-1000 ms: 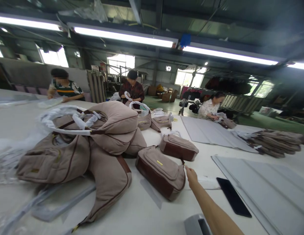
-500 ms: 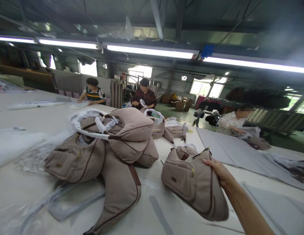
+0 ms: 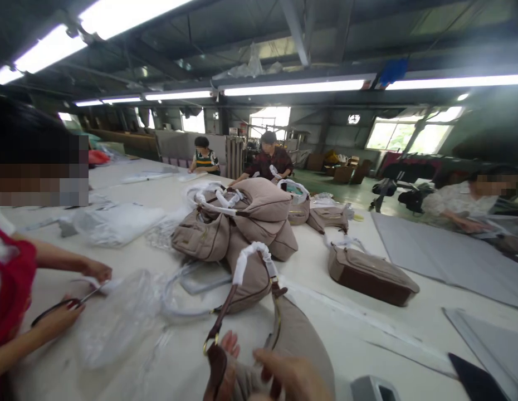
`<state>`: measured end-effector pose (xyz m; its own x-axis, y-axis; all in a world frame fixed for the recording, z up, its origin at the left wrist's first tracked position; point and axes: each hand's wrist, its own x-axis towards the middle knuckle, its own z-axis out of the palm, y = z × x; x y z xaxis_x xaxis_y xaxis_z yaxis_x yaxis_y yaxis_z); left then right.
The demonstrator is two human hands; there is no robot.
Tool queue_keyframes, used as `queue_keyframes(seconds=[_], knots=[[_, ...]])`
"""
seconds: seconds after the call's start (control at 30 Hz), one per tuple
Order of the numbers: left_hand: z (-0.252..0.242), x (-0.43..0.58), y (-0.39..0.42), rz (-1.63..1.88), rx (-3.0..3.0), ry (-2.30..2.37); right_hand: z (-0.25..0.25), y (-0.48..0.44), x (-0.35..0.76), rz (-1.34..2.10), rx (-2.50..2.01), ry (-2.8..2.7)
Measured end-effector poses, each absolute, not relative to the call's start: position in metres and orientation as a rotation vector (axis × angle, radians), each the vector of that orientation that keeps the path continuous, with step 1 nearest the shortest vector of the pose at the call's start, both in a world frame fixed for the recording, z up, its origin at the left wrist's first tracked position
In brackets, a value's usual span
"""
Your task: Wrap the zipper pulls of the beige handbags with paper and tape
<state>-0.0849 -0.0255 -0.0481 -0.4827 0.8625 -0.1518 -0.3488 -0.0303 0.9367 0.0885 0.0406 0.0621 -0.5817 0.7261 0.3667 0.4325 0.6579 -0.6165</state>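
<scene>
Taupe fabric crescent bag with brown leather trim (image 3: 307, 341) sits right at the person's hands, at the near edge of view over the white flat-topped table (image 3: 346, 334); key relation: the bag lies ahead of and around both hands, long axis seemingly running from near left to far right between the strap ends, lower part cut off, so exact tilt can't be told; white-wrapped arched handle (image 3: 254, 249) rises on the far side, away from the fingers; dark brown leather strap tab (image 3: 218, 365) with a gold metal ring is on the near left end, left hand (image 3: 229, 348) nearest to it, right hand (image 3: 298, 374) nearer the curved taupe panel; left hand's pose: fingers pointing up just behind the tab, slightly apart, palm mostly hidden, can't tell if that grip holds anything; right hand's pose: comes in from the lower right, back of hand toward the camera, fingers bent leftward across the bag, blurred, can't tell if its grip is pinching fabric or loose; boxy taupe bag with a brown base (image 3: 371, 275) well apart to the right; pile of taupe fabric bags (image 3: 263, 200) beyond the handle.
</scene>
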Motion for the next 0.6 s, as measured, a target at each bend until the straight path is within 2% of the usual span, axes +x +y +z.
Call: queue_keyframes(seconds=[0.17, 0.3, 0.43, 0.6], knots=[[-0.028, -0.108, -0.067, 1.576, 0.458, 1.507, 0.019, 0.109, 0.109, 0.651, -1.332, -2.274], [-0.045, -0.121, -0.088, 1.579, 0.424, 1.515, -0.024, 0.142, 0.11, 0.811, -1.525, -2.322], [-0.064, -0.142, -0.085, 1.653, 0.444, 1.403, -0.047, 0.119, 0.115, 0.9, -1.74, -2.333], [-0.065, -0.174, -0.068, 1.561, 0.394, 1.094, -0.059, 0.042, 0.155, 0.976, -2.041, -2.214]])
